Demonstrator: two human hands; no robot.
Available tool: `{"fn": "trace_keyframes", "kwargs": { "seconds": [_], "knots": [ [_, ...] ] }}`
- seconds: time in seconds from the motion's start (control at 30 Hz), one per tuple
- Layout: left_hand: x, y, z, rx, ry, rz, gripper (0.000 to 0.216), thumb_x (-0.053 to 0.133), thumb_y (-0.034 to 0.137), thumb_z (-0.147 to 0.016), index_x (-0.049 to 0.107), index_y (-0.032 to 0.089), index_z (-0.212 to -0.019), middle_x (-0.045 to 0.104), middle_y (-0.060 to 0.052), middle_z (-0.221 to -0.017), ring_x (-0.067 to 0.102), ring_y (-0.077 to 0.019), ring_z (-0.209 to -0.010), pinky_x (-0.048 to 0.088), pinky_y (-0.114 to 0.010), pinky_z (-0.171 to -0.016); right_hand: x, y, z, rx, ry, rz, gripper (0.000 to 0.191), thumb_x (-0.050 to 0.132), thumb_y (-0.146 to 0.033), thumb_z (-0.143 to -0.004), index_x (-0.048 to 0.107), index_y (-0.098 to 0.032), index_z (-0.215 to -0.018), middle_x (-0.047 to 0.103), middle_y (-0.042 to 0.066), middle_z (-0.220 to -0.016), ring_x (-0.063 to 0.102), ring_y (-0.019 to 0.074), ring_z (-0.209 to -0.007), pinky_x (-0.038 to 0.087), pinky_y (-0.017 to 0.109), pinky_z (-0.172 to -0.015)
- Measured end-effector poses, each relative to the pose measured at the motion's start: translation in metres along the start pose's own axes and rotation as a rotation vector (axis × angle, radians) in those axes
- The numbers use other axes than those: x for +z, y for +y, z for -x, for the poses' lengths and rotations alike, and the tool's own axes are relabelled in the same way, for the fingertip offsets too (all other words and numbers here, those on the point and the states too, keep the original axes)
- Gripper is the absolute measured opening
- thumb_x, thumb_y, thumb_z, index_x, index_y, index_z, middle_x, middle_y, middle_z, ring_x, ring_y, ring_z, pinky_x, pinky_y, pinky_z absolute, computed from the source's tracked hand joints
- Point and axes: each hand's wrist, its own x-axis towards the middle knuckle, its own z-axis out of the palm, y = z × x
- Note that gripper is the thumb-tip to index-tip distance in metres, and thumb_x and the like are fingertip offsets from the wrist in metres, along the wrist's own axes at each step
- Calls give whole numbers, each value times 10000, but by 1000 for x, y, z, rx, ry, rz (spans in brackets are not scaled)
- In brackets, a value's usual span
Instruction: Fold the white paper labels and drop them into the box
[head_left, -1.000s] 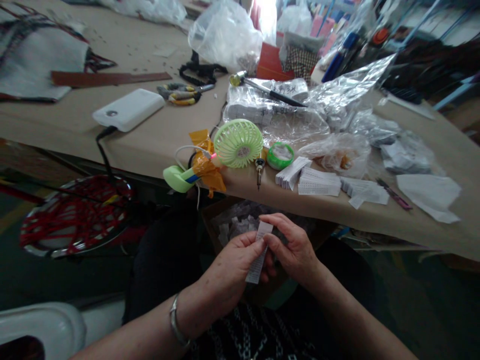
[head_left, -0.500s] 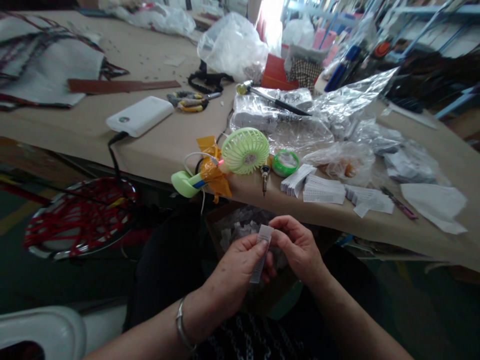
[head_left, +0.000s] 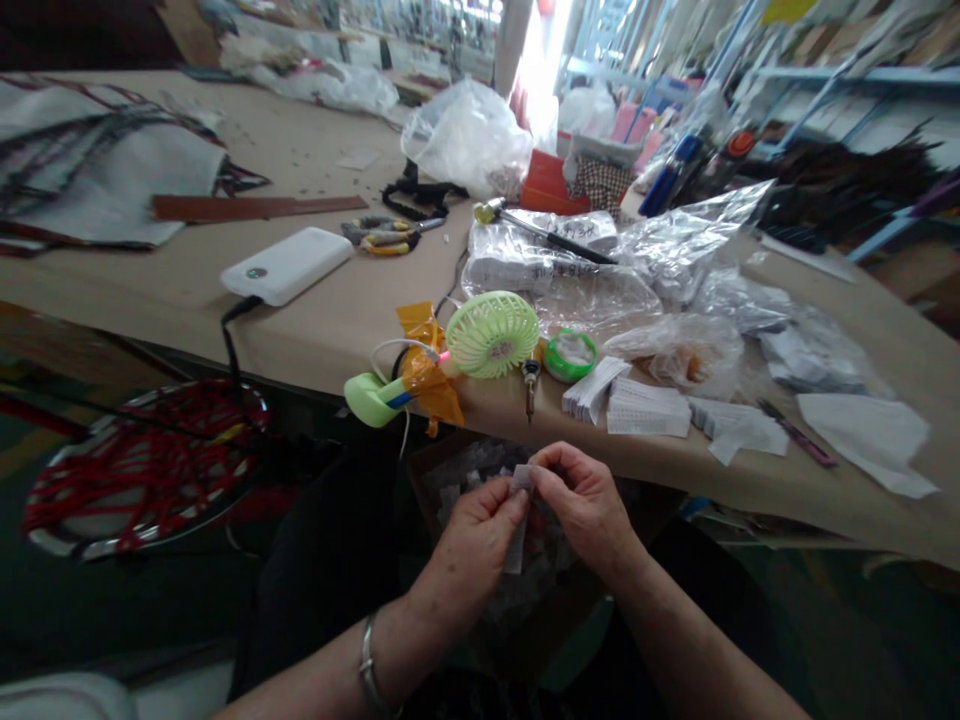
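Both hands meet over my lap, below the table edge. My left hand (head_left: 469, 545) and my right hand (head_left: 581, 505) pinch the top of a narrow white printed label strip (head_left: 516, 535) that hangs down between them. Under the hands sits an open cardboard box (head_left: 465, 470) with several small white label pieces. On the table edge just above lie stacks of white labels (head_left: 637, 405), a green tape roll (head_left: 571, 355) and a soldering iron (head_left: 530, 385).
A green hand fan (head_left: 491, 333) wrapped in yellow tape sits at the table edge. A white power bank (head_left: 289, 265), scissors (head_left: 382, 235), clear plastic bags (head_left: 570, 265) and a pink pen (head_left: 799, 435) lie on the brown table (head_left: 150, 270). A red-corded round frame (head_left: 142, 465) stands at the left, below the table.
The hands have kept hold of the strip and slid it lower between the fingers, so less shows above them. My view has tilted up slightly.
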Motion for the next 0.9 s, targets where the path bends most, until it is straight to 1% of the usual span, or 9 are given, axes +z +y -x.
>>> {"fn": "trace_keyframes", "kwargs": {
  "seconds": [0.07, 0.17, 0.3, 0.47, 0.63, 0.9],
  "knots": [
    [-5, 3, -8, 94, 41, -87, 214, 552, 331, -815, 618, 144, -734, 574, -2, -672, 479, -116, -638, 379, -228, -610, -1, -1, -7, -32, 5, 17, 156, 571, -315, -782, 545, -170, -730, 513, -44, -561, 482, 92, -492, 411, 208, -479],
    [-11, 9, -19, 205, 92, -206, 166, 555, 282, -804, 665, 159, -823, 633, -13, -763, 526, -138, -719, 414, -242, -684, -4, -1, -16, -119, 64, 136, 155, 568, -297, -777, 564, -154, -720, 496, -39, -607, 435, 75, -551, 368, 195, -520],
    [-13, 18, -27, 298, 159, -316, 154, 561, 268, -798, 675, 172, -834, 666, -15, -773, 566, -150, -722, 436, -246, -686, -8, 0, -24, -164, 107, 225, 157, 554, -305, -786, 567, -157, -735, 476, -39, -621, 393, 78, -560, 340, 210, -529],
    [-11, 26, -32, 373, 191, -424, 123, 569, 251, -811, 669, 184, -839, 676, 3, -765, 579, -130, -696, 438, -214, -660, -9, 1, -28, -212, 136, 294, 150, 542, -301, -802, 567, -167, -739, 503, -31, -631, 425, 90, -570, 361, 222, -549],
    [-10, 26, -39, 438, 209, -505, 136, 543, 250, -834, 656, 179, -807, 661, 2, -731, 572, -129, -669, 430, -217, -640, -8, 0, -29, -258, 162, 332, 140, 544, -295, -809, 572, -173, -745, 521, -29, -640, 449, 96, -583, 376, 219, -560],
    [-11, 29, -42, 461, 209, -552, 170, 520, 249, -845, 659, 166, -794, 648, -1, -707, 567, -125, -651, 420, -218, -631, -8, 2, -32, -303, 171, 335, 130, 532, -287, -821, 570, -178, -761, 539, -25, -665, 476, 104, -610, 393, 222, -592]
  ]
}}
